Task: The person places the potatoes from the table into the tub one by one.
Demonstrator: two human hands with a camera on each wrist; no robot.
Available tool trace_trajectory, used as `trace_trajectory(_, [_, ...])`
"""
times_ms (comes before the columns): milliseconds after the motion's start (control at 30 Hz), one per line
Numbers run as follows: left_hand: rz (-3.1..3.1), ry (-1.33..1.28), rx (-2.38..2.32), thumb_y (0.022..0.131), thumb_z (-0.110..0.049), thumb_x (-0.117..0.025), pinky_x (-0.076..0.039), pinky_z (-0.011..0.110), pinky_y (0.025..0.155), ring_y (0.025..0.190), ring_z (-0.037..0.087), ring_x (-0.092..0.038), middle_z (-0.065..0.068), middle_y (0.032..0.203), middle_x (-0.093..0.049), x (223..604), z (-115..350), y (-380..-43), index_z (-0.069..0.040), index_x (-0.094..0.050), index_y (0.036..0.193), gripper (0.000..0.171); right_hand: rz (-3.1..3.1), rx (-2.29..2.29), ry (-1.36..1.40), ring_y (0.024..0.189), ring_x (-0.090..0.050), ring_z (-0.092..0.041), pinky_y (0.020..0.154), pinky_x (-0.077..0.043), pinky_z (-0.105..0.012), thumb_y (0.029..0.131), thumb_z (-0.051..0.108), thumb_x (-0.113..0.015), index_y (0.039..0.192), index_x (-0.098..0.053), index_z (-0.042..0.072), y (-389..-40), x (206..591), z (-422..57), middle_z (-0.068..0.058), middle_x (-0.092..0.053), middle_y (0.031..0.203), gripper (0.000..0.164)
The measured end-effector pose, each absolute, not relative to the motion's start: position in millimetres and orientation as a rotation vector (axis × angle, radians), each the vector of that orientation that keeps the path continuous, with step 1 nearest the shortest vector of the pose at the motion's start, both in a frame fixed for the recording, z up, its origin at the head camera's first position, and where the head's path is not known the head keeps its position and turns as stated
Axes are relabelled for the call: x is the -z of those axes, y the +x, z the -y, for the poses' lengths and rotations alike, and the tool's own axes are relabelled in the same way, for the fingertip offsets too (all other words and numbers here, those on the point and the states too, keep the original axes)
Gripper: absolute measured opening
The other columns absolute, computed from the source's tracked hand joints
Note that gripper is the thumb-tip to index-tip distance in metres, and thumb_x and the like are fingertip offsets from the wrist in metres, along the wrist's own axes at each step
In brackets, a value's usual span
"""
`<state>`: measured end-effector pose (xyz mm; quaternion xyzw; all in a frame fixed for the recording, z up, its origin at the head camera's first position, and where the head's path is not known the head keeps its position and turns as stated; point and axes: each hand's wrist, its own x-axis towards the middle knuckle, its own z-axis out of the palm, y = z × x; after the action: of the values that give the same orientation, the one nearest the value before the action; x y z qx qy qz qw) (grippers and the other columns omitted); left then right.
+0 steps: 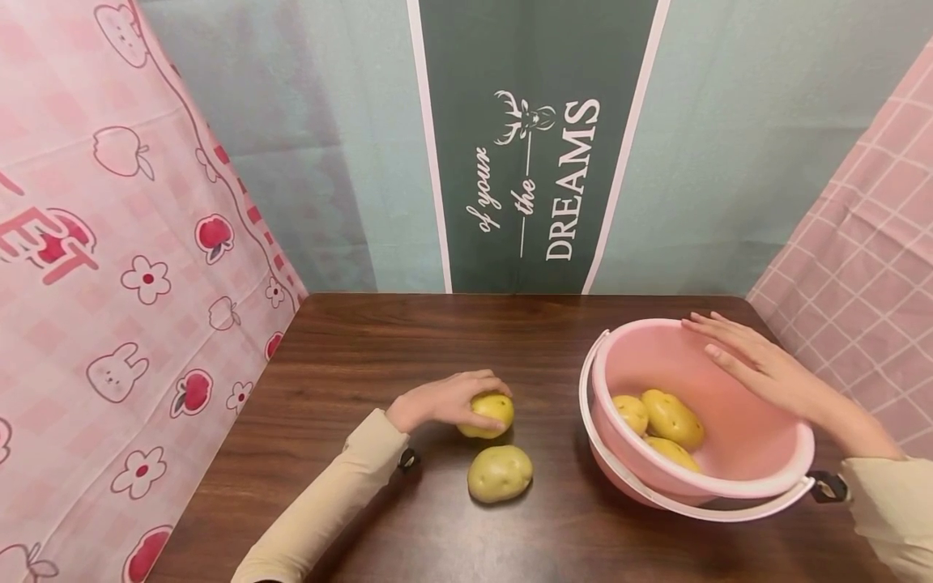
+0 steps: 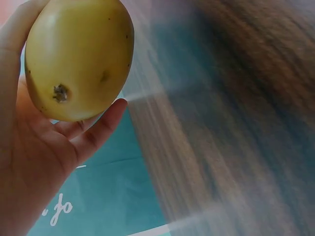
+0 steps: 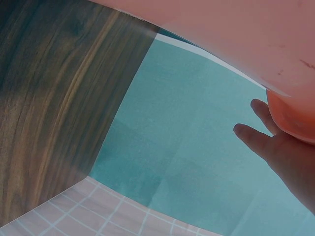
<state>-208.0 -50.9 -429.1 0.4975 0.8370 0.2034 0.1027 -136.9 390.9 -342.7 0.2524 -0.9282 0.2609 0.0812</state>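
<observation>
My left hand grips a yellow potato over the left-centre of the table, its fingers curled round the far side. In the left wrist view the same potato sits between thumb and fingers. Just nearer to me, a second potato lies on the wood. On the right stands a pink bucket, tilted towards me, with three potatoes inside. My right hand rests across the bucket's right rim with its fingers fairly straight; the right wrist view shows fingertips beside the rim.
The bucket's white handle hangs down along its near left side. Beneath everything is a dark wooden table. Fabric hangings stand round it: pink printed cloth left, teal cloth behind, a pink grid right.
</observation>
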Motion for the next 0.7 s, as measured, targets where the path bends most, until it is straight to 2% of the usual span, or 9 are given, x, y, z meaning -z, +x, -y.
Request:
trace_trajectory(400, [-2.477,1.496,-0.622,0.082,-0.054,-0.061,-0.041,0.018,0.079,0.092,0.003,-0.048,-0.012,0.105,-0.049,420.1,39.2,-211.1,-0.027,-0.054,0.119,0.046,2.774,-0.788,0.757,0.136,-0.012,0.006,0.103,-0.006,-0.007,0.092,0.006,-0.051,0.137,-0.046,0.016,-137.1,343.2,-392.1,0.013,-0.029,0.148,0.046])
trace_trajectory(633, [-2.487,1.550,-0.635,0.082,-0.054,-0.062,-0.041,0.016,0.075,0.088,0.003,-0.048,-0.011,0.101,-0.050,418.6,32.7,-212.5,-0.026,-0.055,0.118,0.046,2.773,-0.790,0.755,0.136,-0.012,0.006,0.103,-0.006,-0.007,0.093,0.006,-0.051,0.137,-0.045,0.015,-136.7,344.0,-391.9,-0.002,-0.032,0.148,0.046])
trace_trajectory(700, [-2.485,1.565,-0.644,0.082,-0.053,-0.062,-0.040,0.016,0.075,0.088,0.003,-0.048,-0.011,0.101,-0.050,416.6,30.8,-212.3,-0.025,-0.055,0.118,0.046,2.772,-0.785,0.754,0.136,-0.012,0.006,0.103,-0.006,-0.007,0.093,0.006,-0.051,0.137,-0.045,0.015,-137.2,344.0,-392.2,0.002,-0.031,0.148,0.046])
